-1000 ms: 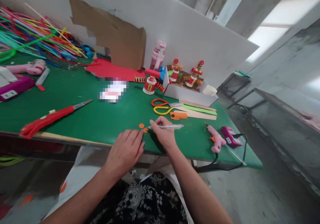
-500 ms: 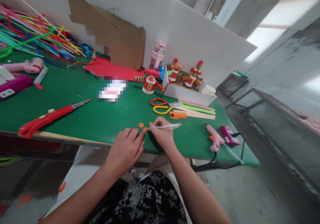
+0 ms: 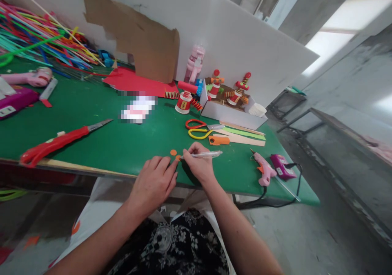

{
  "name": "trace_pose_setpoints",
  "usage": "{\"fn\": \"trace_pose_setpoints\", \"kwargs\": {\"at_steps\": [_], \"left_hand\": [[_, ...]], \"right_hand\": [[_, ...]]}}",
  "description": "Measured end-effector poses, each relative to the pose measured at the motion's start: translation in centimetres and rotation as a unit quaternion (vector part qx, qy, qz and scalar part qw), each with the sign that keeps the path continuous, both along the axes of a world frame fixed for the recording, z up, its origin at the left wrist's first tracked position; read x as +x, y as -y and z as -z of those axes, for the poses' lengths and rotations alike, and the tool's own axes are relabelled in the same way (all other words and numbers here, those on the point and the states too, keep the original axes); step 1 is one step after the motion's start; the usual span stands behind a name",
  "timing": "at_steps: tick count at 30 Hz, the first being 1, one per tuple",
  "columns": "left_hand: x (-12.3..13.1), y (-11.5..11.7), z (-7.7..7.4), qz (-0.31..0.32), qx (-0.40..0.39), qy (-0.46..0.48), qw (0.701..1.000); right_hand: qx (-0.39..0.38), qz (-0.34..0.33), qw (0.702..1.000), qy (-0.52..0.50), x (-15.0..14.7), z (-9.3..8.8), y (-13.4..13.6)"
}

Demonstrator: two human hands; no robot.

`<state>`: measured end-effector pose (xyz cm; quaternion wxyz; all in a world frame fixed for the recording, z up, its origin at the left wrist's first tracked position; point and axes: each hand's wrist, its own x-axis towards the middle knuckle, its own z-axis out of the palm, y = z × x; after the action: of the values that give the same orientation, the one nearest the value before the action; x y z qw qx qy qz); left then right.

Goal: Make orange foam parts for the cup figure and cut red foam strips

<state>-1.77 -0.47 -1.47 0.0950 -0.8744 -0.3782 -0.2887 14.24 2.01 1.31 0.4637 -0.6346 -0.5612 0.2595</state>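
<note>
My right hand (image 3: pixel 199 166) is closed around a clear pen (image 3: pixel 206 155), its tip down at a small orange paper disc (image 3: pixel 178 157) on the green table (image 3: pixel 137 144). Against that disc's left edge rests a fingertip of my left hand (image 3: pixel 154 179), which lies flat with the fingers stretched out. Just behind, a second orange disc (image 3: pixel 173 152) lies loose. Beyond my right hand are an orange paper strip (image 3: pixel 219 140) with a round hole and scissors (image 3: pixel 202 128) with one red and one yellow handle.
A red-handled cutter (image 3: pixel 64 141) lies at the left near the edge. To the right sit a pink glue gun (image 3: pixel 263 169) and a purple power block (image 3: pixel 282 166) with a black cord. Behind stand a red paper-cup figure (image 3: pixel 183 102) and a white box (image 3: pixel 234 115) holding more figures.
The view has shifted very slightly. Both hands, the pen and the discs keep the same places relative to each other.
</note>
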Motion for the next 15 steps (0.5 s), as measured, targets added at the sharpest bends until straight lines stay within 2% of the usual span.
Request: {"fn": "trace_pose_setpoints", "kwargs": {"at_steps": [15], "left_hand": [[-0.08,0.01,0.06,0.0,-0.002,-0.001,1.0]], "right_hand": [[-0.001,-0.006,1.0,0.014,0.01,0.05,0.06]]}}
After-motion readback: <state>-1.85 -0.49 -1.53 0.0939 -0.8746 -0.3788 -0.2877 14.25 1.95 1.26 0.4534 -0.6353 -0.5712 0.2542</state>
